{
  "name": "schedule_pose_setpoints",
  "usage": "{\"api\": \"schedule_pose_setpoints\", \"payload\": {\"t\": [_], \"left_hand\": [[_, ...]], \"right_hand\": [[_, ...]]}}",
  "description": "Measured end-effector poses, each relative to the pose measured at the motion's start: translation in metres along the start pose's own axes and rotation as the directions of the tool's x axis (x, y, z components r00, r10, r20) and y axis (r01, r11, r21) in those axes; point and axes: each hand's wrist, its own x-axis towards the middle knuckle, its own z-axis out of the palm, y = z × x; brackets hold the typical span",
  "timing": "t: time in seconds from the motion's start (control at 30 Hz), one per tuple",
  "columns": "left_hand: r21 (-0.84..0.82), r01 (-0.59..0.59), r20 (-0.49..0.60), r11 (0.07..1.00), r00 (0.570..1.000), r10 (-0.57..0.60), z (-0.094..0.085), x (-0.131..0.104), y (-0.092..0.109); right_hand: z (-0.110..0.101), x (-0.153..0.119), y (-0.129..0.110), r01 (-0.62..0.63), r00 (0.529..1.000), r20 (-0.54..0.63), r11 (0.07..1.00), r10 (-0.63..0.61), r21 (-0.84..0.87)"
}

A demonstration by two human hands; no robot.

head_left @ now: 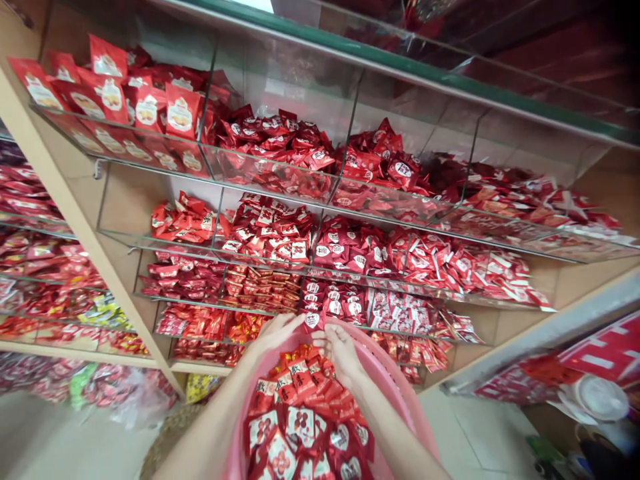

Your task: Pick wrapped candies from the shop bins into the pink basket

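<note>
A small dark red candy packet [313, 322] with a white heart-shaped label is held up between my two hands over the far rim of a pink basin [413, 400]. My left hand [281, 331] has its fingertips at the packet's left edge. On the other side my right hand [339, 345] pinches its right edge, fingers curled. Below my wrists, the basin is filled with red candy packets [301, 427]; some have white labels with red dots, others heart labels or black characters. My forearms cover part of both basin sides.
Ahead stands a wooden rack with glass-fronted shelves [280, 180] divided into compartments of red packets. Bagged packets [115, 387] lie on the floor at left, near a woven basket [167, 433]. Red printed items [600, 353] and a white round container [597, 398] are at right.
</note>
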Motion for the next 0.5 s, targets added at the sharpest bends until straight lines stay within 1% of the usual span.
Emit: {"api": "schedule_pose_setpoints", "payload": {"t": [0.03,0.1,0.17,0.23,0.37,0.5], "left_hand": [[-0.021,-0.063,0.025,0.998,0.998,0.063,0.001,0.001,-0.002],[-0.073,-0.183,0.080,0.980,0.979,0.189,0.003,0.003,-0.004],[-0.161,-0.247,0.135,0.956,0.954,0.269,0.003,0.005,-0.004],[-0.219,-0.257,0.180,0.941,0.938,0.298,0.001,0.007,-0.004],[-0.264,-0.213,0.261,0.941,0.923,0.283,-0.005,0.009,-0.005],[-0.296,-0.190,0.319,0.936,0.904,0.284,-0.010,0.012,-0.009]], "right_hand": [[0.001,0.000,0.002,-0.011,1.000,0.002,1.000,0.011,-0.003],[0.003,0.000,0.006,-0.024,1.000,0.007,1.000,0.024,-0.007],[0.005,0.001,0.007,-0.037,0.999,0.001,0.999,0.037,-0.008],[0.005,0.001,0.008,-0.050,0.999,-0.015,0.999,0.050,-0.009],[0.003,0.003,0.009,-0.084,0.995,-0.060,0.996,0.083,-0.009],[0.000,0.006,0.009,-0.129,0.990,-0.052,0.991,0.128,-0.026]]}}
